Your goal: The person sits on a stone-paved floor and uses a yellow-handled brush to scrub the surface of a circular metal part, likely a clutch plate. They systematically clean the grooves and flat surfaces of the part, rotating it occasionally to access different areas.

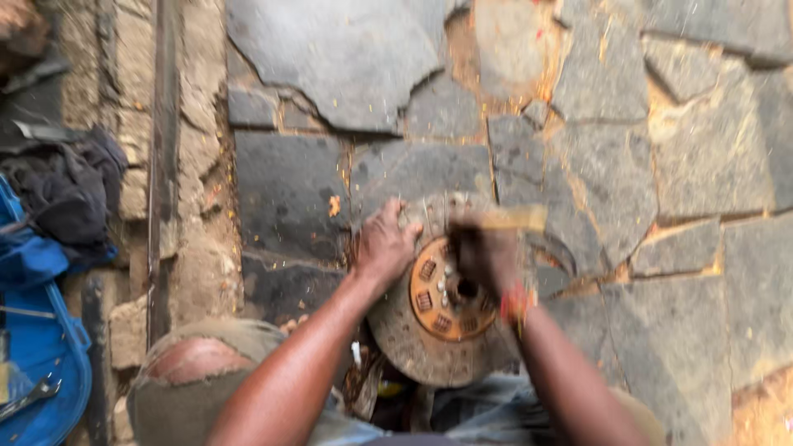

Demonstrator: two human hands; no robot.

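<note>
I'm gripping the clutch disc's (429, 330) rim with my left hand (382, 248), my right hand (487, 256) clenching a blurred wooden-handled tool (516, 218).
I'm judging the work unfinished: hub (450, 291) still attached.

Rust-brown clutch disc (429, 330) with orange centre plate. Left of disc: blue tub (41, 363), dark grey cloth (70, 186). Around disc: grey stone floor (611, 165), sandy orange-tan joints. Red band on wrist (516, 301).

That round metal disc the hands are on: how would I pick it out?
Look low on the stone-paved ground, just before the person's knees. The disc is grey and rusty, with an orange centre ringed by small springs, unlike the flat slabs around it.
</note>
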